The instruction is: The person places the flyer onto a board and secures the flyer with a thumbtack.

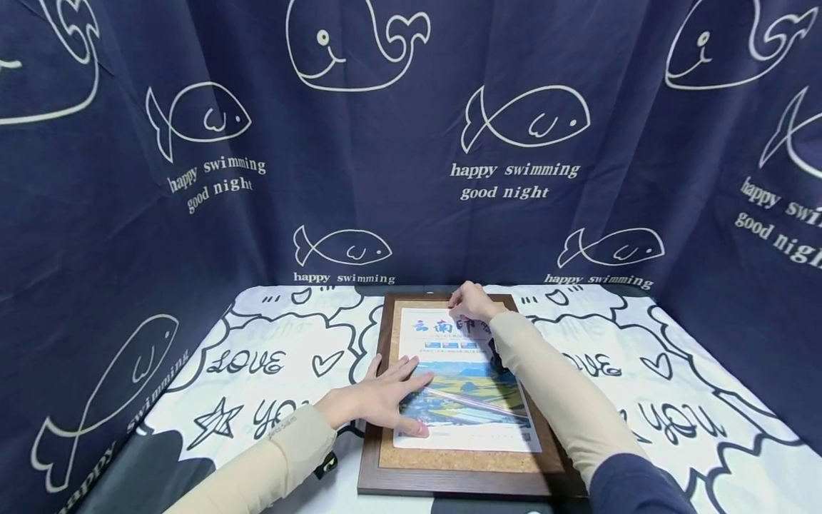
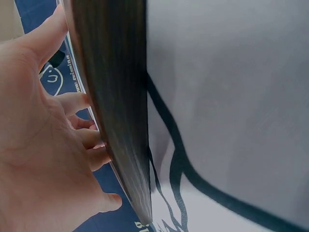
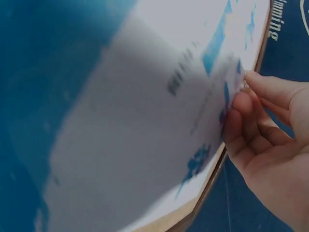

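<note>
A printed poster (image 1: 462, 435) with a coloured landscape and large characters lies on a cork board (image 1: 449, 459) in a dark brown wooden frame (image 1: 369, 457). My left hand (image 1: 379, 400) rests with spread fingers on the poster's left side, its palm over the frame's left edge. At the poster's top edge, my right hand (image 1: 474, 301) pinches what looks like a small pale push pin (image 3: 245, 85) between thumb and forefinger. The fingers largely hide it. In the right wrist view the poster's sheet (image 3: 120, 135) fills much of the picture, partly in shadow.
The board lies on a white cloth (image 1: 289, 385) with black line drawings and letters. Dark blue curtains (image 1: 411, 164) with white fish and whales hang behind and at both sides. My right forearm (image 1: 559, 385) crosses the frame's right side.
</note>
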Demonstrator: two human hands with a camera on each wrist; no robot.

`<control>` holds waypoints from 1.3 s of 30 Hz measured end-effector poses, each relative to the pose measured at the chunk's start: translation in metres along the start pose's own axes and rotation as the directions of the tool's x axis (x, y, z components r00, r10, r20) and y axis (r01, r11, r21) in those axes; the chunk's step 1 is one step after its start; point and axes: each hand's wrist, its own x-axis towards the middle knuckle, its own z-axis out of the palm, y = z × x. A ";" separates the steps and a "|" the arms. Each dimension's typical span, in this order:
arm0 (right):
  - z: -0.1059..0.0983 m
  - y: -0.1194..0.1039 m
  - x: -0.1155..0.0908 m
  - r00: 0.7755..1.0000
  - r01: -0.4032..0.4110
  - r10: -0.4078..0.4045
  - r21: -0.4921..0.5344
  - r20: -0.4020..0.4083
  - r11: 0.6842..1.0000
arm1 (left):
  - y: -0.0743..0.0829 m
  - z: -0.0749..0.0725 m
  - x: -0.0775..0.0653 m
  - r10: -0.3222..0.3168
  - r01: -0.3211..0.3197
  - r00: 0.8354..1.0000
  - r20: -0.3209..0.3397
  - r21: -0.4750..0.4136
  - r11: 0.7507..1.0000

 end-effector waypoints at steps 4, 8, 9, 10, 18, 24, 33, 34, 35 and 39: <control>-0.002 0.000 0.001 0.999 -0.020 0.020 0.003 -0.025 1.000 | -0.001 0.000 0.000 -0.004 0.004 1.000 -0.002 0.000 1.000; 0.002 0.001 0.001 0.999 0.017 -0.018 -0.028 -0.034 0.999 | -0.002 0.000 0.000 -0.001 0.001 1.000 0.002 -0.007 1.000; 0.003 0.001 0.001 0.999 0.020 -0.021 -0.036 -0.034 0.999 | -0.001 0.000 0.000 0.002 -0.002 1.000 0.004 -0.012 1.000; 0.004 0.001 0.001 0.999 0.020 -0.022 -0.048 -0.033 0.999 | -0.001 0.000 0.000 0.005 -0.005 1.000 0.007 -0.014 1.000; 0.006 -0.001 0.001 0.999 0.001 -0.005 -0.115 -0.036 0.993 | 0.001 -0.001 -0.001 -0.003 0.003 1.000 0.001 -0.004 1.000; 0.006 0.000 0.001 1.000 0.006 -0.009 -0.100 -0.030 0.995 | 0.001 -0.001 -0.001 -0.008 0.008 1.000 0.000 -0.001 1.000; 0.007 -0.001 0.003 1.000 0.009 -0.012 -0.098 -0.029 0.995 | 0.000 -0.001 0.000 -0.007 0.007 1.000 -0.001 0.000 1.000; 0.007 -0.002 0.003 0.999 0.009 -0.012 -0.102 -0.030 0.995 | 0.000 0.000 0.000 -0.007 0.007 1.000 -0.002 0.000 1.000; 0.007 -0.002 0.003 0.999 0.009 -0.012 -0.107 -0.030 0.994 | 0.000 0.000 0.000 -0.007 0.007 1.000 -0.004 0.000 1.000; 0.007 -0.003 0.003 1.000 0.010 -0.013 -0.125 -0.022 0.992 | 0.000 0.000 0.001 -0.008 0.008 1.000 -0.002 0.004 1.000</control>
